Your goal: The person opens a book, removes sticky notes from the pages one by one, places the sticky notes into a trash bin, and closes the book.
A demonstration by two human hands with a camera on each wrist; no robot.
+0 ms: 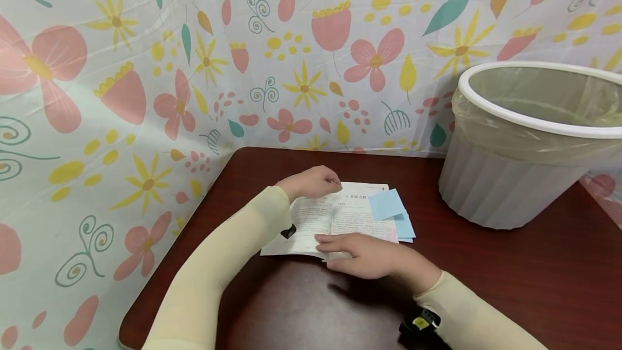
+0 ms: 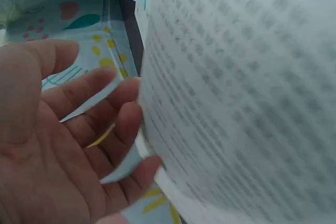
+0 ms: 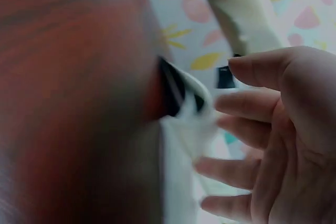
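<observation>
An open book with printed pages lies on the dark table. One pale blue sticky note overlaps its right page, and more blue paper sticks out past the right edge. My left hand is at the top of the book near the fold. In the left wrist view its fingers bend loosely at the edge of the printed page, the thumb apart from them. Over the bottom edge, by the fold, is my right hand, its fingers extended and spread. The right wrist view shows those fingertips beside the blurred page edges.
A grey ribbed trash bin with a white rim and clear liner stands on the table to the right. Behind and to the left hangs a flower-patterned cloth. The brown table extends in front of the book.
</observation>
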